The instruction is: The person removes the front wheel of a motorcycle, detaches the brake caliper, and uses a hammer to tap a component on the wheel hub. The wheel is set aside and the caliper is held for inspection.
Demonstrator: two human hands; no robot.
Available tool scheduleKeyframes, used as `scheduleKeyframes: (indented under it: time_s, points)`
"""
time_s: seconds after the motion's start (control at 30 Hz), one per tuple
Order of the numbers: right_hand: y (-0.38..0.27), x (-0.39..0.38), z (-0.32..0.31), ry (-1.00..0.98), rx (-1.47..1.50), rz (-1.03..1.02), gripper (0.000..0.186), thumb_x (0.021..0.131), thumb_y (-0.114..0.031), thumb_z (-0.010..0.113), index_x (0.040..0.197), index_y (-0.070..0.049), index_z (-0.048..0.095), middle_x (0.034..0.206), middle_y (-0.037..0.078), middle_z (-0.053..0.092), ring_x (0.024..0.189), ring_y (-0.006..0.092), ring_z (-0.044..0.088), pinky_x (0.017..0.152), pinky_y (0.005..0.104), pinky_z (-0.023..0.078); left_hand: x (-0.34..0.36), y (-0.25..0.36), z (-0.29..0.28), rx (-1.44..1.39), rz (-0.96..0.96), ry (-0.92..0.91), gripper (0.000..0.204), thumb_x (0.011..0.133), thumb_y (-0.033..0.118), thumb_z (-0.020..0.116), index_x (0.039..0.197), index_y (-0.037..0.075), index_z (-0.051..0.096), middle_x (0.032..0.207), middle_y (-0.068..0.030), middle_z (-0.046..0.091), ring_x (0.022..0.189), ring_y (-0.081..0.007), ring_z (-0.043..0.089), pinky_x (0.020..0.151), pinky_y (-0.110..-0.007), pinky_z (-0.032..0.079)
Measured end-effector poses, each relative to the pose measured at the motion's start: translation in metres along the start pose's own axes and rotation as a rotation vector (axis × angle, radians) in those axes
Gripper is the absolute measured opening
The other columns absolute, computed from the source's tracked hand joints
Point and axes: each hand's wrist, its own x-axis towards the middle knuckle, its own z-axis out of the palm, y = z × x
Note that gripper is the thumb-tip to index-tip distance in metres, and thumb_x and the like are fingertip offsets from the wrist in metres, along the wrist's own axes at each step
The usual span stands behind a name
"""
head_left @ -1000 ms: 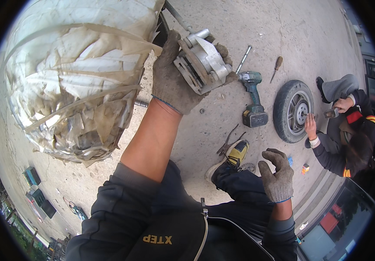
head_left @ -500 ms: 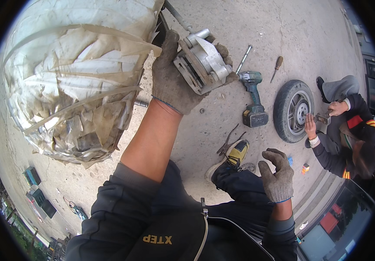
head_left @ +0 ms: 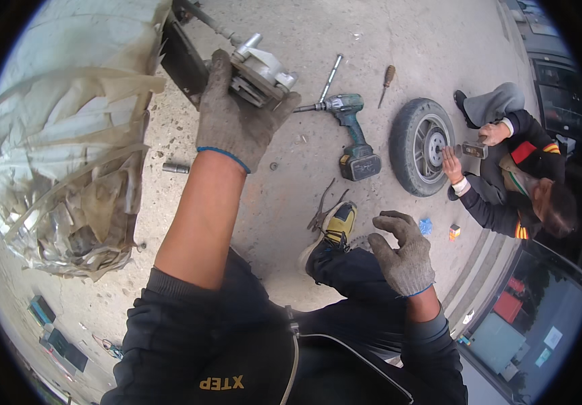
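Note:
My left hand (head_left: 229, 128), in a dirty grey knit glove, grips a silver brake caliper (head_left: 264, 66) from below, thumb on its left side. The caliper is close to a metal rod (head_left: 208, 20) and a dark flat plate (head_left: 186, 57) beside the plastic-wrapped bulk. Its far side and the ends of some fingers are hidden. My right hand (head_left: 404, 258), gloved too, hovers over my right leg with fingers curved and apart, holding nothing. Nearest to it are my yellow-and-black shoe (head_left: 338, 221) and a crumpled blue scrap (head_left: 425, 226).
A cordless impact wrench (head_left: 353, 129), metal bar (head_left: 331, 77), screwdriver (head_left: 389, 79), pliers (head_left: 320, 210) and socket (head_left: 175, 167) lie on concrete. At right a co-worker (head_left: 507, 169) crouches by a wheel (head_left: 404, 152), holding a metal block (head_left: 474, 150). The plastic-wrapped bulk (head_left: 68, 128) fills the left.
The whole view has shifted, so ground items appear farther left and up. My left hand has carried the caliper away toward the upper left, near the dark plate. My right hand stays free.

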Motion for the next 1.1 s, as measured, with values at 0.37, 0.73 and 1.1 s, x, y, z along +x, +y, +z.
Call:
scheduleKeyframes:
  time_s: [0.37, 0.73, 1.1]
  points:
    - [0.006, -0.003, -0.012, -0.032, -0.039, -0.083, 0.039, 0.091, -0.028, 0.08, 0.124, -0.008, 0.076, 0.131, 0.02, 0.07, 0.118, 0.0402, 0.07, 0.1, 0.0473, 0.057, -0.004, 0.005, 0.005, 0.0, -0.045, 0.066, 0.07, 0.105, 0.062, 0.061, 0.145, 0.005, 0.053, 0.137, -0.0229, 0.059, 0.126, -0.0407, 0.061, 0.115, -0.061, 0.05]
    - [0.015, -0.008, -0.009, 0.029, 0.018, -0.107, 0.033, 0.092, -0.029, 0.078, 0.115, -0.005, 0.076, 0.127, 0.02, 0.07, 0.121, 0.0414, 0.065, 0.104, 0.0503, 0.053, 0.0, 0.007, -0.007, 0.005, -0.075, -0.031, 0.07, 0.106, 0.061, 0.06, 0.145, 0.003, 0.053, 0.137, -0.0236, 0.061, 0.127, -0.0414, 0.061, 0.115, -0.063, 0.049]
    - [0.02, -0.009, -0.008, 0.037, -0.016, -0.123, 0.034, 0.092, -0.027, 0.08, 0.119, -0.007, 0.076, 0.129, 0.02, 0.07, 0.12, 0.0412, 0.067, 0.103, 0.0492, 0.055, 0.003, 0.008, -0.016, -0.008, -0.087, -0.068, 0.072, 0.104, 0.061, 0.062, 0.148, 0.004, 0.053, 0.14, -0.0239, 0.061, 0.131, -0.0423, 0.06, 0.116, -0.063, 0.048]
